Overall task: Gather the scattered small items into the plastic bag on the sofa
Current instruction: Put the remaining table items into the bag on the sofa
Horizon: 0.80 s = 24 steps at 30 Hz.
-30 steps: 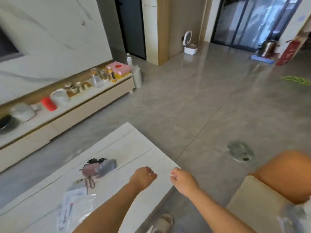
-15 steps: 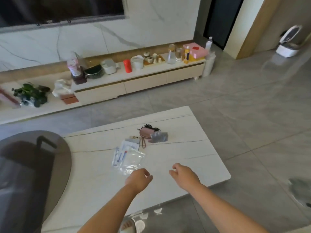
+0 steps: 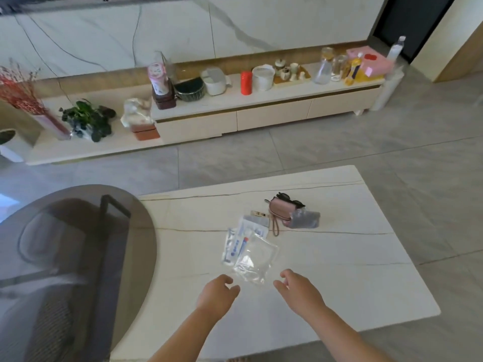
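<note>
Big white counter (image 3: 339, 278) in the middle, with a round dark glass top (image 3: 65, 257) over its left end and a long low shelf (image 3: 261, 100) of cups and jars far behind. On the counter, a see-through bag (image 3: 257, 259) over white packets (image 3: 235, 246), and near these a pink purse (image 3: 281, 211), a gray pouch (image 3: 305, 219) touching it and black sunglasses (image 3: 283, 196) behind. Close to the bag's near edge, left hand (image 3: 217, 292) and right hand (image 3: 299, 287), both with fingers loosely bent, a bit spread, holding nothing.
</note>
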Tool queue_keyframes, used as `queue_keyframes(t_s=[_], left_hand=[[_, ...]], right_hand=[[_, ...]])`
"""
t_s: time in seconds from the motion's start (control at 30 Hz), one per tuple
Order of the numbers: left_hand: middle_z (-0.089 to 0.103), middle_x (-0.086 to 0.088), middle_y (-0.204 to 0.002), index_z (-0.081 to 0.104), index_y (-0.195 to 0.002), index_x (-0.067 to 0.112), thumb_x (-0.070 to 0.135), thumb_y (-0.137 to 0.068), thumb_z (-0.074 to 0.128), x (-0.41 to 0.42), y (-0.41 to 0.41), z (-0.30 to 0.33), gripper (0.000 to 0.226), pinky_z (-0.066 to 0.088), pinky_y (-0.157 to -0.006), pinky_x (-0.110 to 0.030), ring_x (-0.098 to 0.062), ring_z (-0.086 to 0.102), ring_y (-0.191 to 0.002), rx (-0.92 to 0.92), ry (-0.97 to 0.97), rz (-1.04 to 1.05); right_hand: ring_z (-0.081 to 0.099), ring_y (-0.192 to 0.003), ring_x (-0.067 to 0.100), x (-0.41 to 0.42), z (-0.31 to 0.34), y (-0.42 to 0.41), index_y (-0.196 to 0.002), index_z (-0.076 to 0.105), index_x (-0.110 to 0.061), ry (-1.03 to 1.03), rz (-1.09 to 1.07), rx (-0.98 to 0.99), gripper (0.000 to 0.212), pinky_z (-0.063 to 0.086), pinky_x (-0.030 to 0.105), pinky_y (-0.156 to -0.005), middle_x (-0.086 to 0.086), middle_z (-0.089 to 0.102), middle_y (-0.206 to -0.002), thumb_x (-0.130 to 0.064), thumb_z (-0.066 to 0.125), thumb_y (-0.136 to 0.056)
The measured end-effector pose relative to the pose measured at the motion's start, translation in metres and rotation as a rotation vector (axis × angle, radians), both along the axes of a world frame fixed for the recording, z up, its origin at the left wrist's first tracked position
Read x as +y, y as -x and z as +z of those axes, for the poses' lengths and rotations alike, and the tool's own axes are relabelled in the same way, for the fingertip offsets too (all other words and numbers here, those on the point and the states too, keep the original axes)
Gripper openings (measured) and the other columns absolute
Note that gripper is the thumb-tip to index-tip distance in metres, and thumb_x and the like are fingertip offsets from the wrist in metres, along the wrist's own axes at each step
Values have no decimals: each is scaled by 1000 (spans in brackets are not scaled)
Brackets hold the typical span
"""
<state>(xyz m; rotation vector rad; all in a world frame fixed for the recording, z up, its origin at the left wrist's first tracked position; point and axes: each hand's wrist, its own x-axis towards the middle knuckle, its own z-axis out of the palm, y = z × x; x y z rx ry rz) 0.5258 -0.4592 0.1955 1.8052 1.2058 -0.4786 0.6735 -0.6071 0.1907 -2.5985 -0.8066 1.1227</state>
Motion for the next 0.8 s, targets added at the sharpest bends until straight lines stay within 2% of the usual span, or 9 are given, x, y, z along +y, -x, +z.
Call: queue_keyframes(t_s=[0.17, 0.4, 0.57, 0.67, 0.8], left_hand=[[57, 11, -92, 55, -123, 24, 39, -90, 55, 34, -18, -43, 36, 39, -77, -16, -10, 57, -88, -2, 52, 43], [59, 6, -97, 58, -122, 22, 34, -90, 57, 57, -55, -133, 34, 44, -75, -18, -11, 57, -85, -9, 74, 76], [62, 0, -116, 56, -128, 21, 30, -91, 58, 63, -86, -200, 38, 48, -92, -25, -17, 61, -105, 16, 94, 87], [56, -2, -129, 50, -135, 21, 31, -91, 59, 58, -101, -239, 46, 44, -101, -28, -17, 57, -114, 19, 99, 59], [44, 0, -142, 41, -141, 23, 39, -91, 56, 53, -121, -287, 54, 36, -107, -32, -20, 42, -130, 40, -52, -41]], right_hand=[[52, -120, 17, 37, -50, -12, -131, 44, -19, 39, -30, 6, 44, 44, 28, -94, -2, 57, -129, -45, 40, -96], [50, -118, 19, 66, -142, -42, -125, 47, -17, 117, 19, 19, 42, 44, 29, -92, 1, 54, -124, -44, 42, -94], [50, -115, 21, 70, -212, -74, -128, 40, -18, 159, 4, 42, 40, 45, 29, -89, 3, 49, -122, -32, 47, -92], [49, -118, 23, 74, -251, -90, -137, 31, -20, 131, -14, 58, 52, 46, 31, -89, 4, 44, -130, -25, 51, -89], [45, -120, 26, 84, -296, -107, -140, 29, -18, 60, -42, -11, 63, 44, 34, -95, 4, 42, -134, -25, 59, -86]])
